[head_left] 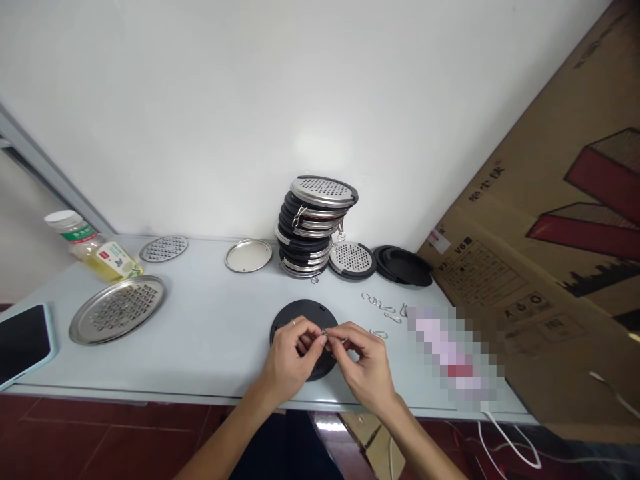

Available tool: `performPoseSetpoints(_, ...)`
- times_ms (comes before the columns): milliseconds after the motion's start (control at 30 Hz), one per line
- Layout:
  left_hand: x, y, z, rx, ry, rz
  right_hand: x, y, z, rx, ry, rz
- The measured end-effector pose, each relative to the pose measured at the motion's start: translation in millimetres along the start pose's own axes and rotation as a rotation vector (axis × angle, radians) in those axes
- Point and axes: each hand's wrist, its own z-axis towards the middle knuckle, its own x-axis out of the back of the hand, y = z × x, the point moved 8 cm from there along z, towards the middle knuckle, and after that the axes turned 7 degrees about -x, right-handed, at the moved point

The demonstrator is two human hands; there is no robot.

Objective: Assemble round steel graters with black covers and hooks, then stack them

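Over a black round disc (299, 311), which lies on the table near its front edge, my left hand (290, 358) and my right hand (364, 365) meet fingertip to fingertip. Both are closed in a pinch on a small metal piece (324, 331), too small and too covered by the fingers to tell its exact kind. Part of the disc is hidden beneath the hands. To the right of them lie several loose metal rings (371, 299) and wire snap hooks (393, 318).
Behind stands a leaning stack of perforated metal discs with black rims (320, 227). Around it are another rimmed disc (352, 259), black trays (404, 265) and a plain metal lid (249, 256). Grater plates (120, 308), a bottle (95, 247) and a phone (25, 343) lie left; a carton (540, 267) stands right.
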Motion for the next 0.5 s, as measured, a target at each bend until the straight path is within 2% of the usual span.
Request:
performPoseSetpoints(200, 9, 20, -6, -0.252, -0.066, 0.155, -2, 16, -1, -0.137, -0.029, 0.058)
performPoseSetpoints(400, 19, 14, -18, -0.09, -0.123, 0.148, -14, -5, -11, -0.043, -0.151, -0.004)
performPoseSetpoints(500, 23, 17, -27, -0.124, -0.073, 0.177, -19, -9, -15, -0.044, -0.19, -0.008)
